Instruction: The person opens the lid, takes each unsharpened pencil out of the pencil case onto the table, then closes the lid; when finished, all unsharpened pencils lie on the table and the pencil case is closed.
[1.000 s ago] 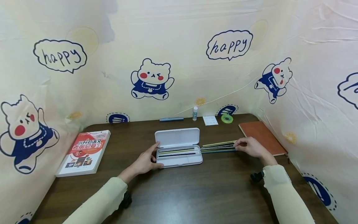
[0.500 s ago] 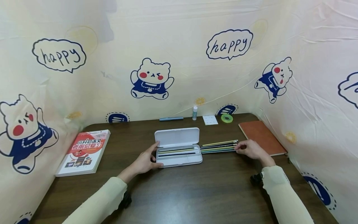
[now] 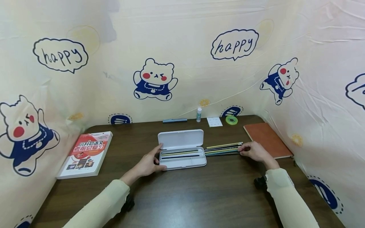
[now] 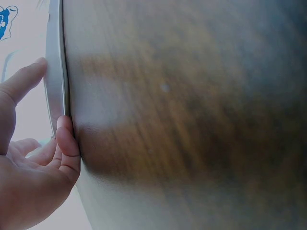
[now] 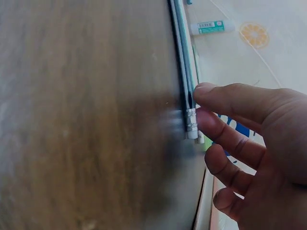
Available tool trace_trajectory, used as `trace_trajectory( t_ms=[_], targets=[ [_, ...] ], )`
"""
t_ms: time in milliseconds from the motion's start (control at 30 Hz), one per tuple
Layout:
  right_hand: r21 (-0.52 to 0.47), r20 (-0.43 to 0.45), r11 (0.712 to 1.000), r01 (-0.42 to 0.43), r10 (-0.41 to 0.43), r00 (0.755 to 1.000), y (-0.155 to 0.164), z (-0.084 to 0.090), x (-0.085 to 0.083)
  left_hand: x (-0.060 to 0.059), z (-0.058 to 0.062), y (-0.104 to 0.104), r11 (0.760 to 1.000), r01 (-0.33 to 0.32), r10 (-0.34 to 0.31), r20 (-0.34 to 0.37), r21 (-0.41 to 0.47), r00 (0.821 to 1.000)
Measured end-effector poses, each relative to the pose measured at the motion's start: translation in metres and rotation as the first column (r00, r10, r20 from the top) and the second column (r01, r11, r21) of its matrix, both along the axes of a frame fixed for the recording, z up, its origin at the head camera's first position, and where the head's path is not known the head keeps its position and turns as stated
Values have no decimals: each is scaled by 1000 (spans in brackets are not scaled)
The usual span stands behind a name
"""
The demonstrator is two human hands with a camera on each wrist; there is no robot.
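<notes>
A white pencil case [image 3: 185, 164] lies with its lid raised on the brown table, a few pencils [image 3: 179, 155] in its back compartment. My left hand [image 3: 146, 163] grips the case's left end, thumb at the front corner and fingers toward the hinge; the left wrist view shows the hand [image 4: 41, 167] against its side. To the right of the case, several pencils [image 3: 223, 148] in yellow, black and green lie in a loose bundle. My right hand [image 3: 256, 152] pinches a dark pencil [image 5: 181, 62] near its eraser end, between thumb and index finger, with the other fingers loosely curled.
Left of the case lies a thick red and white book [image 3: 85, 155]. A blue pen [image 3: 175, 120], a glue stick [image 3: 198, 115], a paper pad [image 3: 214, 122] and green tape [image 3: 231, 120] line the back edge. A brown notebook [image 3: 269, 139] is at the right.
The right hand has shifted slightly toward the front edge and left along the pencil ends, from the back of the bundle to its front. The left hand stays on the case.
</notes>
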State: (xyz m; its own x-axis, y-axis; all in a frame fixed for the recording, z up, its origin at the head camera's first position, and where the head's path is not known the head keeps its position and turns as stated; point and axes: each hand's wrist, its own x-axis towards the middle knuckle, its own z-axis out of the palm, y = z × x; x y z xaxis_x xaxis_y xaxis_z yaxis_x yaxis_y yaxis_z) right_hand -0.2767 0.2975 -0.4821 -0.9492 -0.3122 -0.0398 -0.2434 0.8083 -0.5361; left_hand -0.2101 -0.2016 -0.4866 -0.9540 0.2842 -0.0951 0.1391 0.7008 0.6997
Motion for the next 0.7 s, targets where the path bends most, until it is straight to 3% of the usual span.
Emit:
trace_trajectory(
  t_ms=[300, 700],
  targets=[
    [-36, -20, 999, -34, 33, 999, -9, 9, -1, 0, 0, 0, 1000, -5, 5, 3, 2, 1000],
    [-76, -39, 991, -113, 111, 993, -55, 22, -1, 0, 0, 0, 1000, -8, 8, 0, 2, 1000]
  ],
)
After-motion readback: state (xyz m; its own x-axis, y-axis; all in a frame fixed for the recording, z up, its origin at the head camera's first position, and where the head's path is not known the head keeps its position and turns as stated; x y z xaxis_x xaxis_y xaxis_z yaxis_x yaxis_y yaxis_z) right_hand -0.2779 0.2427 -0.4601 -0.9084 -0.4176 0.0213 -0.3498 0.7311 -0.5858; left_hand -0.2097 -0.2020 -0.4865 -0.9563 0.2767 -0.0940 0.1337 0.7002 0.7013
